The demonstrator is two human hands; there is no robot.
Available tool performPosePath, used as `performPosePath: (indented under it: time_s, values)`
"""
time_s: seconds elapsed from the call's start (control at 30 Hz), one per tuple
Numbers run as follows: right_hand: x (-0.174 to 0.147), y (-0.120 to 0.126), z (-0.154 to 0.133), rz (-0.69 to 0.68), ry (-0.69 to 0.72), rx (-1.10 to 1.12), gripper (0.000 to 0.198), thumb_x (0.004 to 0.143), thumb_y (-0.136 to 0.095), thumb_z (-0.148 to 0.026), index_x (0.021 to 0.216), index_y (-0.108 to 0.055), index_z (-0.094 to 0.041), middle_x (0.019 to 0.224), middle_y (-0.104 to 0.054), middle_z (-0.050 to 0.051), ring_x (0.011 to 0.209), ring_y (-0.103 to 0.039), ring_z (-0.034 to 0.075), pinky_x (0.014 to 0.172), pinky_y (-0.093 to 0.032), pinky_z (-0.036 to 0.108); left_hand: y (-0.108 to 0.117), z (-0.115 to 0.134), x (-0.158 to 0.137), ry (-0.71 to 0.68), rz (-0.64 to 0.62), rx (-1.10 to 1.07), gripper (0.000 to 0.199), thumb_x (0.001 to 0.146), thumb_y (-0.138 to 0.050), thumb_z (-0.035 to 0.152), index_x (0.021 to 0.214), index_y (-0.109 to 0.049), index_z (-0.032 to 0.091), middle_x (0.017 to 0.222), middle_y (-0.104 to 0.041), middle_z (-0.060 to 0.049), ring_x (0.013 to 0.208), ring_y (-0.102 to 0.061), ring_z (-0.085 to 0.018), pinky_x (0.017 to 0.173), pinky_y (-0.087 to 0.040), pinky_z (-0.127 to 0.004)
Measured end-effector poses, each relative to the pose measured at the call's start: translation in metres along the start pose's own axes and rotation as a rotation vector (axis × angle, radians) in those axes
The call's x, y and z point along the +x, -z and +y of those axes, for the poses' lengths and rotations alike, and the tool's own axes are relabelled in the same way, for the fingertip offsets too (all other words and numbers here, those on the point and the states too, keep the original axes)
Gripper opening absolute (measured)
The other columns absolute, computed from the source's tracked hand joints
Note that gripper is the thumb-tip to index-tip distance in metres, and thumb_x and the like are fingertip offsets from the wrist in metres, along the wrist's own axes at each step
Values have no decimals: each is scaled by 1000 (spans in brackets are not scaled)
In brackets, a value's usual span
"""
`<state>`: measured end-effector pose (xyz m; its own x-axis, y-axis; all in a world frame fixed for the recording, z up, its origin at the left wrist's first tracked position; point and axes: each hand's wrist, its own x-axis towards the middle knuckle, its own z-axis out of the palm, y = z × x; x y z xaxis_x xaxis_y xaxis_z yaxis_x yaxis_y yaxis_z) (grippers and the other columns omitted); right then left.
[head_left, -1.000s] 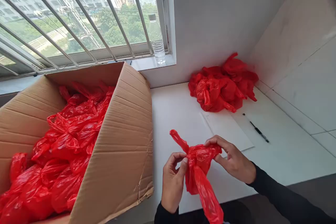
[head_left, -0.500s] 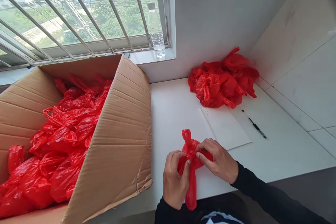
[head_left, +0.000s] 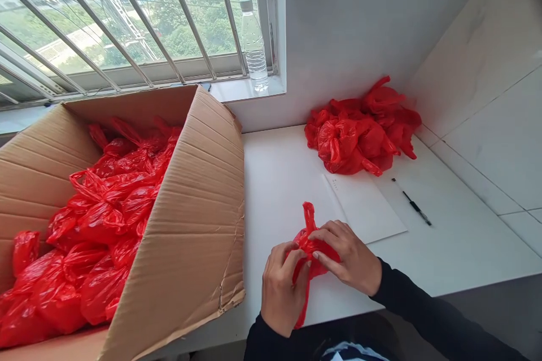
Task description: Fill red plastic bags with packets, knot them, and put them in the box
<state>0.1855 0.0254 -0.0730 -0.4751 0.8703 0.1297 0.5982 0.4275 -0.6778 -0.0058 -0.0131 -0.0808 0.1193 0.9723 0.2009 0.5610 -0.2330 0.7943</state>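
Note:
A small red plastic bag (head_left: 309,218) is bunched between my hands near the table's front edge. One strip of it sticks up at the back, and another hangs down toward the front edge. My left hand (head_left: 283,285) pinches its middle from the left, fingers bent and thumb pressed in. From the right, my right hand (head_left: 349,254) pinches the same gathered spot between thumb and fingers. The fingertips of both hands nearly meet there. Exactly how the strips cross is hidden under my fingers.
On the left stands an open cardboard box (head_left: 199,225) with several tied red bags (head_left: 105,214) inside. A heap of red bags (head_left: 359,130) lies against the back wall. Near it are a white sheet (head_left: 368,208) and a pen (head_left: 417,208). A water bottle (head_left: 254,48) stands on the windowsill.
My hands have closed in on the bag's middle. The upper strip is narrower and has shifted slightly right, and the lower strip is now mostly behind my left hand.

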Motion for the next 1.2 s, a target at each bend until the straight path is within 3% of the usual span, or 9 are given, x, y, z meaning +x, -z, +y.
performPosePath:
  time_s: [0.17, 0.3, 0.43, 0.57, 0.67, 0.8, 0.93, 1.1, 1.2]
  values:
    - [1, 7, 14, 26, -43, -21, 6, 95, -51, -18, 92, -52, -23, 88, -57, 0, 82, -49, 19, 81, -41, 41, 5, -8, -5, 51, 82, -37, 11, 98, -54, 22, 99, -64, 25, 110, -63, -5, 104, -61, -21, 87, -52, -35]
    - [-3, 20, 21, 170, -185, 40, 4, 97, -47, -21, 97, -51, -23, 99, -57, 4, 95, -51, 21, 84, -43, 41, 12, -8, -11, 172, 214, -50, 13, 101, -48, 24, 108, -59, 25, 118, -62, -8, 108, -61, -22, 88, -53, -38]
    - [-1, 23, 11, 110, -168, 163, 24, 93, -53, -23, 117, -48, -25, 111, -58, 4, 105, -52, 21, 93, -44, 42, 12, 4, -6, 42, 114, 51, 40, 93, -61, 26, 133, -54, 29, 138, -55, -9, 126, -51, -28, 103, -45, -47]
    - [2, 24, 2, 35, -115, 102, 14, 94, -56, -30, 108, -58, -27, 98, -60, 1, 92, -53, 21, 89, -43, 43, 11, 9, 3, -42, 176, 56, 15, 92, -62, 20, 103, -68, 27, 109, -66, -4, 107, -60, -23, 90, -49, -38]
    - [-2, 31, 5, 143, -247, 159, 14, 98, -48, -35, 95, -56, -25, 89, -59, 1, 83, -53, 19, 76, -44, 37, 15, 8, 2, 25, 307, 30, 13, 95, -58, 20, 104, -66, 26, 110, -64, -4, 105, -60, -20, 89, -48, -33]
    - [-11, 40, 9, 248, -465, 297, 18, 99, -43, -43, 101, -49, -26, 91, -59, 1, 83, -56, 19, 57, -39, 31, 23, 17, -1, 134, 457, 43, 15, 97, -56, 26, 104, -69, 27, 108, -57, -4, 103, -58, -20, 88, -45, -32]
    - [-11, 45, -5, 215, -400, 284, 30, 95, -52, -44, 119, -47, -28, 104, -59, 3, 95, -57, 21, 61, -45, 30, 27, 34, 5, 176, 371, 28, 21, 95, -59, 32, 114, -66, 27, 94, -55, -3, 83, -54, -19, 75, -45, -31]
    - [-10, 51, -14, 195, -396, 308, 28, 97, -45, -52, 93, -52, -26, 83, -56, 0, 72, -52, 18, 49, -37, 28, 34, 42, 11, 335, 300, -190, 20, 93, -61, 41, 85, -61, 23, 75, -53, 2, 66, -49, -14, 61, -43, -26]
    - [-15, 52, -10, 265, -454, 342, 27, 98, -44, -53, 93, -47, -26, 80, -55, -1, 70, -53, 17, 53, -40, 29, 41, 41, 9, 488, 334, -452, 25, 93, -60, 47, 92, -62, 22, 81, -61, 1, 73, -57, -15, 67, -50, -27]
